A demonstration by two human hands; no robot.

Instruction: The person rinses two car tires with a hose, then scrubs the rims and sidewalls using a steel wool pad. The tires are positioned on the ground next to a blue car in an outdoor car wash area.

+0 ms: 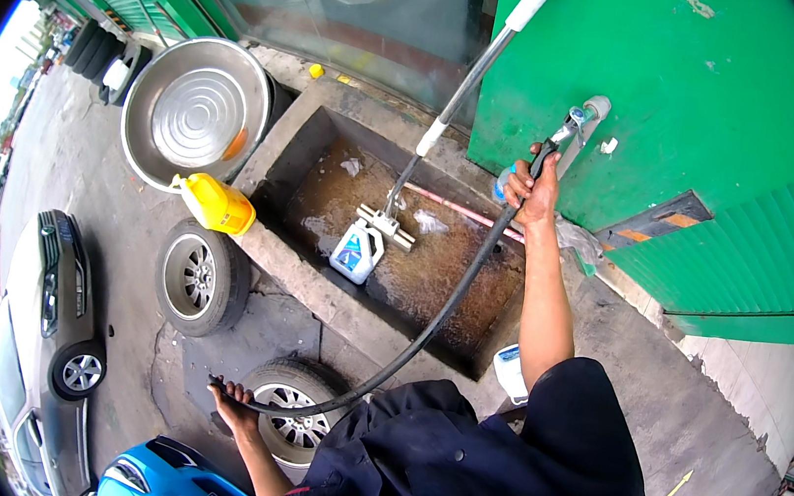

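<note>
A black rubber hose [496,235] sags in a curve between my hands, across the concrete basin [298,285]. My right hand [534,194] is closed around its upper end, just beneath the metal tap [574,123] on the green wall. Whether the hose is fitted onto the tap I cannot tell. Lower left, my left hand [235,409] grips the hose near its other end, above a wheel [295,414] lying on the ground. Shallow murky water lies in the basin, along with a white jug [357,251] and a mop [478,72] leaning out of it.
A large metal tub [140,117] and a yellow jug [214,204] are by the basin's left end. Another wheel [200,278] lies below them. A silver car [38,303] and a blue car [160,482] stand at left. A white container [508,373] sits near my right arm.
</note>
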